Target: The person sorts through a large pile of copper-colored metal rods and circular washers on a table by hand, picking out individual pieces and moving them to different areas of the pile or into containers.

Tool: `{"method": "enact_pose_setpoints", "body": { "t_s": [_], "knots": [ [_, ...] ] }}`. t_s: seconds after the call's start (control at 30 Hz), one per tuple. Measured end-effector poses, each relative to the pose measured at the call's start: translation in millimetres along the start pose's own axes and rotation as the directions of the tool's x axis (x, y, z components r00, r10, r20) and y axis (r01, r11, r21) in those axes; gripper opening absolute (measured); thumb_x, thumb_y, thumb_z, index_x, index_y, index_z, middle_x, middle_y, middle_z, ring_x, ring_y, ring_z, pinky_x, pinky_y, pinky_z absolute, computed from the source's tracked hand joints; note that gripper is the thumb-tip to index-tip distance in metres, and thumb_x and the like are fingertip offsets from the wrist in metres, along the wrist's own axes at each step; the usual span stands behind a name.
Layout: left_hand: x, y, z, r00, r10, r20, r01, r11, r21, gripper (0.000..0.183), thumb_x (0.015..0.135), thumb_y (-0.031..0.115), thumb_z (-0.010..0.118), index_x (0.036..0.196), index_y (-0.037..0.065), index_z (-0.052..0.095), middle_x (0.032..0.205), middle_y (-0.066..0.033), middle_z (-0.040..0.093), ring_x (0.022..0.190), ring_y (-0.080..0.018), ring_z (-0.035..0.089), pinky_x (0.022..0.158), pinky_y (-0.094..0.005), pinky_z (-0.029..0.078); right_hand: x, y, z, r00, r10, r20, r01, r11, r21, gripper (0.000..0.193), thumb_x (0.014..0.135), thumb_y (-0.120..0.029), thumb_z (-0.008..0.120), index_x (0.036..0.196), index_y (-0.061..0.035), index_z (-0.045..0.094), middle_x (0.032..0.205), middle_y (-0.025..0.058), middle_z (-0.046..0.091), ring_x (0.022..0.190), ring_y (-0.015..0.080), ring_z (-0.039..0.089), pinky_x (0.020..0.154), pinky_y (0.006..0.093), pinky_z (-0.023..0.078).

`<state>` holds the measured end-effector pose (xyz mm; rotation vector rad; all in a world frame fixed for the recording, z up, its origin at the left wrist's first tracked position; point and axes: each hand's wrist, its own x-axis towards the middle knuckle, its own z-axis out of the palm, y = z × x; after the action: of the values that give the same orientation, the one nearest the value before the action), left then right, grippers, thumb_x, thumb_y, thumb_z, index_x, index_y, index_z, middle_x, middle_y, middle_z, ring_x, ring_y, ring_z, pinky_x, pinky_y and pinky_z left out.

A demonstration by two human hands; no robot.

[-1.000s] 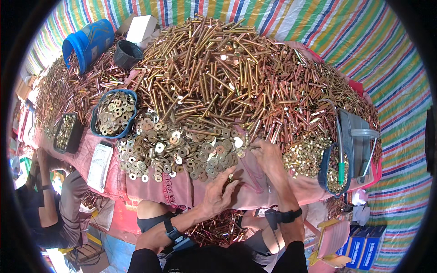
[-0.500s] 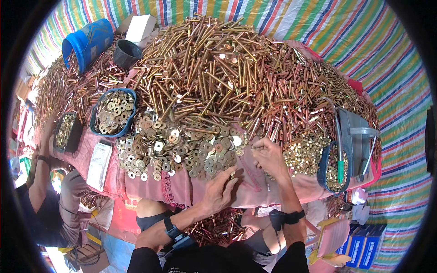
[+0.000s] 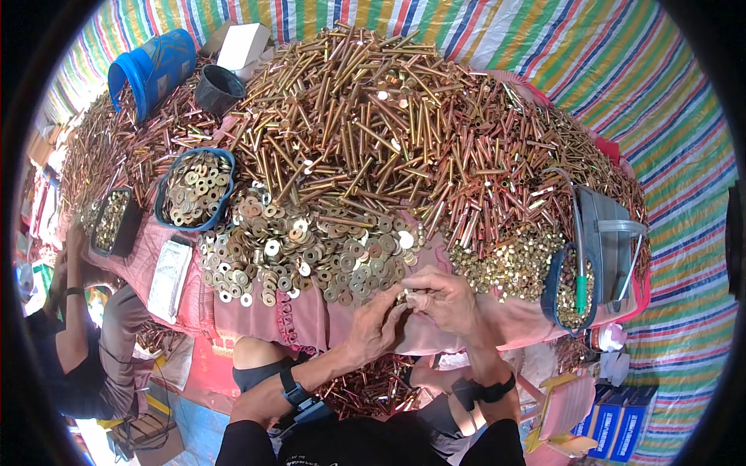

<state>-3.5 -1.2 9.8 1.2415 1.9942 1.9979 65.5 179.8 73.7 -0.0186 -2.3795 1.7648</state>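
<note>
My left hand [image 3: 374, 320] pinches a small gold-coloured metal piece [image 3: 402, 297] at its fingertips; its kind is too small to tell. Against it, the fingers of my right hand [image 3: 448, 303] are closed, and whatever they grip is hidden. Both hands meet over the near edge of the pink cloth [image 3: 497, 320]. Flat round washers [image 3: 311, 248] lie heaped just beyond my left hand. To the right of my right hand is a pile of small gold nuts [image 3: 517, 262].
Long bolts [image 3: 365, 116] form a big mound at the back. A blue tub of washers [image 3: 194, 190], a blue bucket [image 3: 151, 74] and a black cup [image 3: 218, 91] are at left. A dark blue tub [image 3: 553, 287] stands right. Another person's arm [image 3: 74, 287] reaches in at far left.
My right hand has moved left and nearer to me, from beside the nut pile to the fingertips of my left hand. My left hand has stayed nearly still.
</note>
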Motion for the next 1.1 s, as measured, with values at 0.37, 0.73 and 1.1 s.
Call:
{"method": "enact_pose_setpoints", "body": {
  "t_s": [0.37,0.73,1.1],
  "knots": [
    [-2.7,-3.1,-0.8,0.999,-0.016,0.037,0.016,1.0,0.006,0.047,0.096,-0.003,0.066,0.143,0.002,0.058,0.104,-0.0247,0.072,0.087,-0.0407,0.074,0.074,-0.0418,0.058,-2.9,-29.2,19.6,0.967,-0.227,-0.112,0.183,0.934,-0.307,0.026,0.092,0.0,0.073,0.118,0.001,0.073,0.109,0.014,0.072,0.095,0.0248,0.071,0.083,0.0319,0.057],
    [1.3,7.6,-5.3,0.995,-0.056,0.085,0.056,0.998,0.005,0.035,0.098,-0.001,0.065,0.133,0.003,0.062,0.109,-0.024,0.072,0.091,-0.0424,0.074,0.076,-0.0429,0.059,-6.1,-37.4,28.2,0.964,-0.197,-0.177,0.119,0.919,-0.376,0.028,0.09,-0.005,0.079,0.117,-0.0011,0.073,0.104,0.0126,0.071,0.088,0.0235,0.071,0.077,0.0319,0.056],
    [-1.4,4.7,-4.7,0.997,-0.042,0.065,0.036,0.995,0.095,0.026,0.093,0.0,0.069,0.119,0.003,0.066,0.085,-0.0158,0.063,0.074,-0.0361,0.06,0.068,-0.0442,0.049,-7.6,-32.4,28.3,0.963,-0.202,-0.177,0.128,0.925,-0.357,0.024,0.087,-0.008,0.084,0.106,-0.0011,0.073,0.098,0.0094,0.071,0.078,0.0153,0.068,0.068,0.03,0.054]
  ]
}}
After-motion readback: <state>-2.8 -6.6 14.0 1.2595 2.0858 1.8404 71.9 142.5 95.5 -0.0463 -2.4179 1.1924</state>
